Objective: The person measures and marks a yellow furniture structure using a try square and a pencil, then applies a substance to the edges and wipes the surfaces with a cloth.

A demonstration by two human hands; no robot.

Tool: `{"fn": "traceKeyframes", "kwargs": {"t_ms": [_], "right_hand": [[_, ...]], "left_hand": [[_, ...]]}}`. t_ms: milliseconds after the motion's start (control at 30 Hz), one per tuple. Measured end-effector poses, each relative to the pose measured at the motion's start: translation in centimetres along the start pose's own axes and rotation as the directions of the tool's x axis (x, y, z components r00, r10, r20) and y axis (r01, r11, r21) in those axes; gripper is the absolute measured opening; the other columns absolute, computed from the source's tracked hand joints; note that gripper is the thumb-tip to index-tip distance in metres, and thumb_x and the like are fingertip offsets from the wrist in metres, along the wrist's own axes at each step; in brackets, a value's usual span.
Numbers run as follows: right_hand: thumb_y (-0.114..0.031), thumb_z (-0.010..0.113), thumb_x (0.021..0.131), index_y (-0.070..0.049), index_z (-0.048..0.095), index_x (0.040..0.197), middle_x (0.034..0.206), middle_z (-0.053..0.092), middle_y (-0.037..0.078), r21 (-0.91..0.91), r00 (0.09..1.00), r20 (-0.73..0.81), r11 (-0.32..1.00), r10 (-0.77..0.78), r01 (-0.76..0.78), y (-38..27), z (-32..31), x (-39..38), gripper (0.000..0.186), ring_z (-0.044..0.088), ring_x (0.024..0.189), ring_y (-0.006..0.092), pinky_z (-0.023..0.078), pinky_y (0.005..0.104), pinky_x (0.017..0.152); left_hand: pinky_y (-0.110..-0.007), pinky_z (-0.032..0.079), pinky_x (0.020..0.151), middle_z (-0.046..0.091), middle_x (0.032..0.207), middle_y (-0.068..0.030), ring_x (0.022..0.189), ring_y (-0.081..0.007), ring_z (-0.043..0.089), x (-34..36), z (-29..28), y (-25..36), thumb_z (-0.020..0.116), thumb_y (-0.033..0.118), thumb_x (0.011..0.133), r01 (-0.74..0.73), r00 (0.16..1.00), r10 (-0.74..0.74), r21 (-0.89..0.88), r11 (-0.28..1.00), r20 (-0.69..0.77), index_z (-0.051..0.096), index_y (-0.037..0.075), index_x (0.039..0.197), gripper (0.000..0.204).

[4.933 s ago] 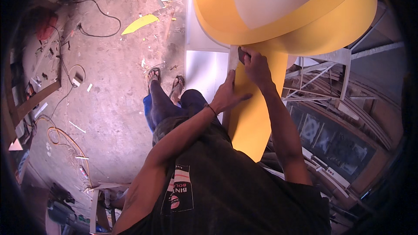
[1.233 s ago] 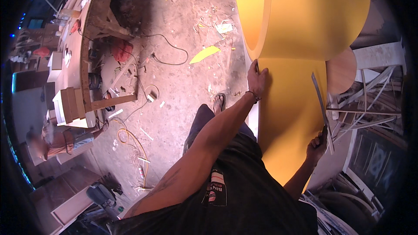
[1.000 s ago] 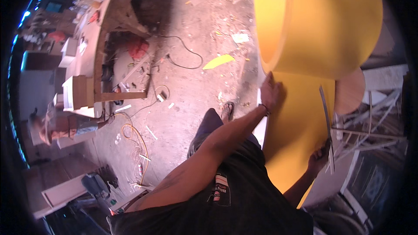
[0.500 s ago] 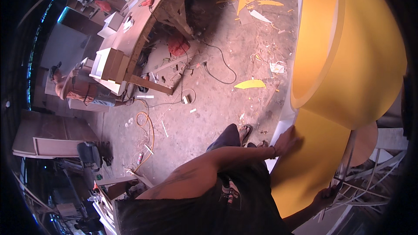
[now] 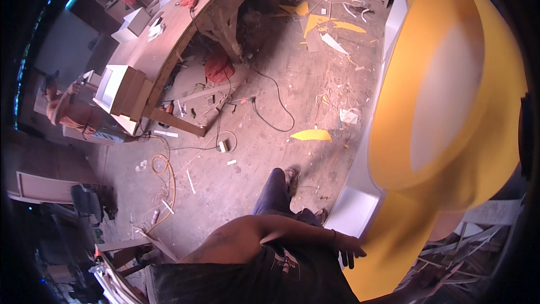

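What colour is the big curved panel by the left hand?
Yellow panel, in the head view, by the left hand.

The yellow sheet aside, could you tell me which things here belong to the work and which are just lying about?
In hand:
left hand on yellow sheet
white panel beside it

Lying about:
yellow offcut
black cable
orange hose
red bag
workbench

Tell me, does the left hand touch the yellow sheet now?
Touching. In the head view the left hand lies flat on the lower edge of the yellow sheet, the fingers spread over the yellow surface with no gap visible.
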State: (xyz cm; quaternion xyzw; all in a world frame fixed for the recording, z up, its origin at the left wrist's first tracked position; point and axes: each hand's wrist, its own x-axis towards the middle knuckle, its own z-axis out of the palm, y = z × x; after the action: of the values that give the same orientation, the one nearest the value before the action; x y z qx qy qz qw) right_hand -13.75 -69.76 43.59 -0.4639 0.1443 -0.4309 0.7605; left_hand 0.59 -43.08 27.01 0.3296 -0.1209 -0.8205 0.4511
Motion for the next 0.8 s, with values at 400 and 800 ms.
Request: {"fn": "traceKeyframes", "kwargs": {"t_ms": [400,800], "right_hand": [[-0.019,0.044,0.109,-0.011,0.036,0.158,0.12,0.062,0.004,-0.093,0.598,0.186,0.62,0.78,-0.779,32.6,41.1,-7.8,0.05,0.049,0.056,0.0069,0.04,0.0192,0.044],[-0.021,0.047,0.109,-0.009,0.036,0.156,0.102,0.066,0.007,-0.7,0.216,0.603,0.639,0.768,-0.32,56.7,66.1,-6.1,0.05,0.059,0.063,0.0061,0.044,0.0199,0.05]], "left_hand": [[-0.041,0.048,0.104,0.054,0.146,-0.0051,0.126,-0.0208,0.058,-32.5,-18.9,8.4,0.057,0.05,0.103,-0.751,0.574,0.624,-0.037,0.659,-0.53,0.042,0.011,0.155,0.067],[-0.035,0.058,0.059,0.074,0.092,-0.016,0.068,-0.0225,0.071,-57.0,-38.0,11.9,0.051,0.029,0.109,-0.988,-0.029,0.235,0.063,0.138,-0.971,0.068,-0.006,0.109,0.039]]}}
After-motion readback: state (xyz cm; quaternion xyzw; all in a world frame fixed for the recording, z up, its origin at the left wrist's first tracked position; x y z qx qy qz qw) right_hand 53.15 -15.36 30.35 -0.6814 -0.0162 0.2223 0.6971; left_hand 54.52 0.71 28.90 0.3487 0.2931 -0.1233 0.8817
